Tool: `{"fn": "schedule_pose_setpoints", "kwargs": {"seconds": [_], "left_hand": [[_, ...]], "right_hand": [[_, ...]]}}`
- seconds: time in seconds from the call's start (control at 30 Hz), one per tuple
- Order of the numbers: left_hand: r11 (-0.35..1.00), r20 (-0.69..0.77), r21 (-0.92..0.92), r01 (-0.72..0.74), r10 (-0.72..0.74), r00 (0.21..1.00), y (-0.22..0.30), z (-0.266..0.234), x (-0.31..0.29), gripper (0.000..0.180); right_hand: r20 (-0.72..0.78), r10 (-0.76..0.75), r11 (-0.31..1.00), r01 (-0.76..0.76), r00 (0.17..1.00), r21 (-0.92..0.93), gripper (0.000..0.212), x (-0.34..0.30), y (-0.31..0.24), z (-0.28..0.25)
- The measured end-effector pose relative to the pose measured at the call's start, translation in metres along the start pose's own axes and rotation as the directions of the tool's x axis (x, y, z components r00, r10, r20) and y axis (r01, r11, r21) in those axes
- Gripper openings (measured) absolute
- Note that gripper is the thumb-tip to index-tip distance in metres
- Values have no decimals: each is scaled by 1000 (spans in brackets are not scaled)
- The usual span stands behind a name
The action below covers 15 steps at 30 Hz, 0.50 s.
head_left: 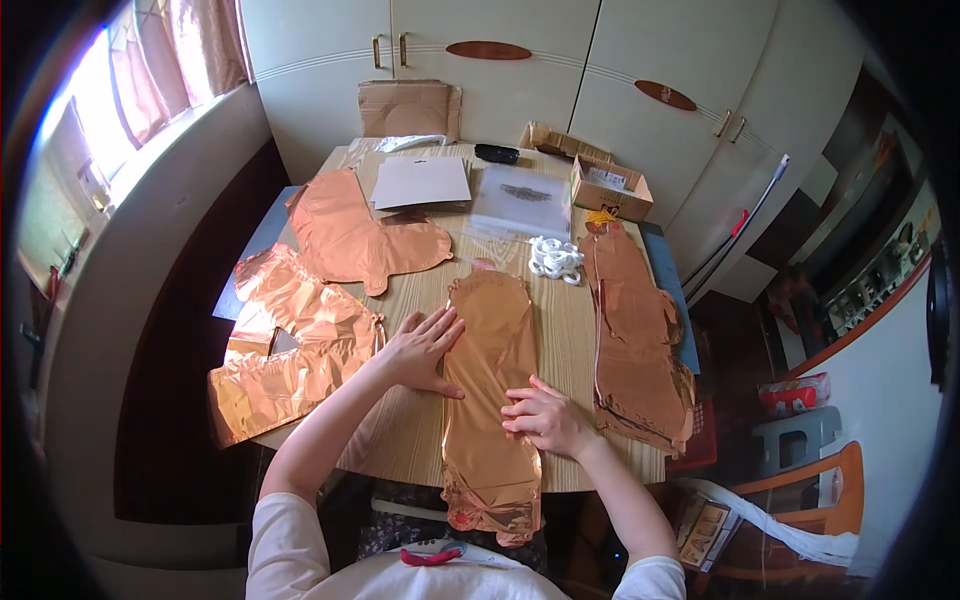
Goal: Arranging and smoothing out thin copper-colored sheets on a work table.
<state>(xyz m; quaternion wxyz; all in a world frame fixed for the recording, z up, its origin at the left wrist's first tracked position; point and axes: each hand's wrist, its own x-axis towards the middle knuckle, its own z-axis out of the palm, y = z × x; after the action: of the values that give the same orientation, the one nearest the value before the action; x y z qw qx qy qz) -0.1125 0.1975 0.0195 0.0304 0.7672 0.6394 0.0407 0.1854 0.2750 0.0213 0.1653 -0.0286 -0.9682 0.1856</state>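
Observation:
A long flat rose-gold foil balloon (490, 345), uninflated, lies straight in front of me. Its near end hangs past the table's edge toward my lap. My left hand (425, 352) rests on its left edge, fingers spread and palm down. Against the right edge, lower down, my right hand (545, 418) presses with its fingers loosely bent and apart. To the left lie a crinkled, shiny foil balloon (325, 320) and, behind it, a smoother matte one (345, 235). More flat foil balloons (640, 345) are stacked along the right side.
The wooden table (400, 430) also bears white cards (422, 183), clear plastic bags (520, 200), a bundle of white loops (555, 258), a black item (497, 153) and an open cardboard box (612, 190). A wooden chair (850, 500) stands at right; cabinets (480, 100) line the back.

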Motion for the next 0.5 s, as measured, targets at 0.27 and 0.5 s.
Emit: {"fn": "schedule_pose_setpoints", "kwargs": {"seconds": [0.27,0.5], "left_hand": [[998,33,-3,70,-70,997,-16,-4,11,128],[998,66,3,69,-69,995,-17,-7,15,130]], "right_hand": [[1,1,1000,-1,1000,16,17,1,-1,-1],[27,12,1000,-13,1000,22,17,11,5,-12]]}}
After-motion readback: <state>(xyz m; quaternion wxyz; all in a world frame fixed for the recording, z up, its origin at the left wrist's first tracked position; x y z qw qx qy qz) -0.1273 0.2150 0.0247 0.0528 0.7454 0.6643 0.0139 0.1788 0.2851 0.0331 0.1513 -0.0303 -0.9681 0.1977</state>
